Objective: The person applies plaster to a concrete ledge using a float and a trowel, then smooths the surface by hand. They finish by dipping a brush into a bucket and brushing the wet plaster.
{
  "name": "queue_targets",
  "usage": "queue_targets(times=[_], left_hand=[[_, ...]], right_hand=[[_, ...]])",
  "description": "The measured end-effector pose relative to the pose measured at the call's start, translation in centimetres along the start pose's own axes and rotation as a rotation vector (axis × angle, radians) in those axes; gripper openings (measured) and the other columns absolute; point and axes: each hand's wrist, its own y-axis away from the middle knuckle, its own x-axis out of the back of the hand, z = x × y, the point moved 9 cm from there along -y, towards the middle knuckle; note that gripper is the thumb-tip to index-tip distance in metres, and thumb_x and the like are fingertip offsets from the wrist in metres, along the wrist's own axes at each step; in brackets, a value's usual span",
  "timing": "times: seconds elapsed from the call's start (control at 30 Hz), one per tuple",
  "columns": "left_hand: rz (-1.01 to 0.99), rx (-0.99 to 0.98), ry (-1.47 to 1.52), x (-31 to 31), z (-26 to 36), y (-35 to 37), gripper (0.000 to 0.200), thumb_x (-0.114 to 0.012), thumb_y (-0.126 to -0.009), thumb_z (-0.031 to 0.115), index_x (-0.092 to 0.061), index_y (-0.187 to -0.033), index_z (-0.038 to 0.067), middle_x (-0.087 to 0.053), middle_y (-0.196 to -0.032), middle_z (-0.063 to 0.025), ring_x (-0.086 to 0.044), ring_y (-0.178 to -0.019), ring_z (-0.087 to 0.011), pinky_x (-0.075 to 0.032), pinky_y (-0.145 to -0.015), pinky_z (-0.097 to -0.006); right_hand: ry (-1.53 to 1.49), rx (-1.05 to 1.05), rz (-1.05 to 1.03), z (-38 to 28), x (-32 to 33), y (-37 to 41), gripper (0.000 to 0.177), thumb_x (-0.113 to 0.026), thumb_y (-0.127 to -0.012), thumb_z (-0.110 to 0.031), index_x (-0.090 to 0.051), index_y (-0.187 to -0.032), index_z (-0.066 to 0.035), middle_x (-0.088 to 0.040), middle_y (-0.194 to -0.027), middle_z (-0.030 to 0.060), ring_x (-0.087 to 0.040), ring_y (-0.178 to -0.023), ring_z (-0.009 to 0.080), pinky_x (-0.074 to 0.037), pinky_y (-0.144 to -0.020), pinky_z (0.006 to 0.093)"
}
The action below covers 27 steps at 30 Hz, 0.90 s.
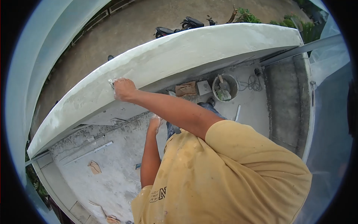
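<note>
My right hand [125, 89] is at the far left of my reach, closed around a small tool with a shiny metallic part [111, 83]. The tool is mostly hidden by my fingers, so its exact kind does not show. It is against the broad top of a curved, white-plastered wall [186, 56], which has damp-looking grey patches. My left hand [155, 121] hangs lower, near my thigh and apart from the wall. Whitish smears cover its fingers, and their grip is too small and partly hidden to make out.
A bucket [225, 88] with tools inside stands by my foot, beside a pale block [203, 87] and brown paper [185, 89]. A coiled cable [254, 83] lies farther right. A long strip [89, 152] rests on the dusty floor. Beyond the wall are parked motorbikes [179, 29] below.
</note>
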Motion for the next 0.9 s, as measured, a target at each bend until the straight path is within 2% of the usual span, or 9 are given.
queue_targets(times=[0.17,0.27,0.4,0.47,0.57,0.7,0.77,0.8,0.9], left_hand=[[0.075,0.190,-0.107,6.1,-10.7,-0.3,0.054,-0.051,-0.096,0.040,-0.047,-0.136,0.004,-0.057,-0.129,-0.0121,-0.058,-0.109,-0.0259,-0.048,-0.085,-0.0401],[0.067,0.281,-0.572,8.2,-12.3,3.3,0.048,-0.052,-0.096,0.040,-0.055,-0.127,0.003,-0.061,-0.119,-0.0121,-0.060,-0.099,-0.0247,-0.050,-0.076,-0.0392],[0.283,0.502,-0.441,14.0,-20.0,2.6,0.045,-0.051,-0.096,0.037,-0.057,-0.123,0.002,-0.062,-0.115,-0.0113,-0.062,-0.093,-0.0239,-0.051,-0.070,-0.0379],[0.202,0.370,-0.603,12.4,-15.0,3.3,0.042,-0.051,-0.096,0.035,-0.057,-0.123,0.003,-0.063,-0.114,-0.0106,-0.062,-0.092,-0.0231,-0.051,-0.070,-0.0376],[0.296,0.275,-0.377,9.5,-10.1,2.3,0.040,-0.050,-0.096,0.033,-0.058,-0.123,0.005,-0.064,-0.113,-0.0093,-0.062,-0.092,-0.0220,-0.051,-0.071,-0.0370],[0.340,0.200,-0.235,3.7,-5.5,-0.9,0.039,-0.048,-0.097,0.032,-0.056,-0.127,0.007,-0.064,-0.114,-0.0080,-0.061,-0.093,-0.0206,-0.051,-0.074,-0.0365],[0.281,0.142,-0.255,-1.3,-2.1,-2.0,0.048,-0.046,-0.099,0.034,-0.045,-0.137,0.005,-0.055,-0.129,-0.0157,-0.056,-0.112,-0.0289,-0.047,-0.089,-0.0419],[0.258,0.116,-0.256,-4.2,-0.8,-2.1,0.053,-0.044,-0.099,0.035,-0.039,-0.142,0.003,-0.051,-0.137,-0.0196,-0.053,-0.121,-0.0331,-0.045,-0.096,-0.0446],[0.361,-0.054,-0.088,-10.8,1.5,-1.8,0.050,-0.047,-0.099,0.031,-0.042,-0.139,0.000,-0.054,-0.133,-0.0192,-0.057,-0.118,-0.0301,-0.048,-0.092,-0.0412]], right_hand=[[0.035,-0.226,0.160,12.5,11.3,5.0,0.039,-0.063,-0.076,-0.020,-0.062,-0.107,0.004,-0.064,-0.106,0.0243,-0.061,-0.105,0.0375,-0.048,-0.093,0.0438],[0.087,-0.382,0.351,23.5,22.5,10.7,0.050,-0.065,-0.074,-0.024,-0.063,-0.114,0.006,-0.065,-0.106,0.0285,-0.063,-0.102,0.0402,-0.049,-0.093,0.0413],[0.173,-0.573,0.577,35.8,37.0,18.3,0.048,-0.065,-0.072,-0.022,-0.065,-0.114,0.003,-0.065,-0.110,0.0256,-0.063,-0.105,0.0375,-0.048,-0.095,0.0395],[0.293,-0.741,0.586,40.0,42.6,21.2,0.043,-0.064,-0.072,-0.021,-0.066,-0.107,0.005,-0.066,-0.108,0.0260,-0.064,-0.103,0.0378,-0.049,-0.094,0.0400],[0.235,-0.750,0.693,37.1,44.5,21.7,0.040,-0.062,-0.073,-0.021,-0.066,-0.102,0.006,-0.065,-0.107,0.0273,-0.064,-0.104,0.0381,-0.049,-0.093,0.0413],[-0.048,-0.354,0.480,29.0,33.0,13.7,0.039,-0.061,-0.074,-0.021,-0.063,-0.103,0.006,-0.062,-0.109,0.0281,-0.057,-0.110,0.0411,-0.044,-0.100,0.0436],[-0.067,-0.295,0.288,26.8,27.8,11.6,0.039,-0.060,-0.073,-0.018,-0.063,-0.104,0.005,-0.062,-0.109,0.0283,-0.057,-0.111,0.0409,-0.045,-0.100,0.0428],[-0.080,-0.301,0.288,28.3,28.6,12.1,0.039,-0.060,-0.073,-0.018,-0.063,-0.104,0.005,-0.062,-0.110,0.0281,-0.057,-0.110,0.0410,-0.045,-0.099,0.0427],[-0.084,-0.336,0.293,33.8,31.8,15.0,0.039,-0.061,-0.072,-0.016,-0.063,-0.104,0.005,-0.062,-0.110,0.0273,-0.059,-0.108,0.0415,-0.047,-0.097,0.0428]])
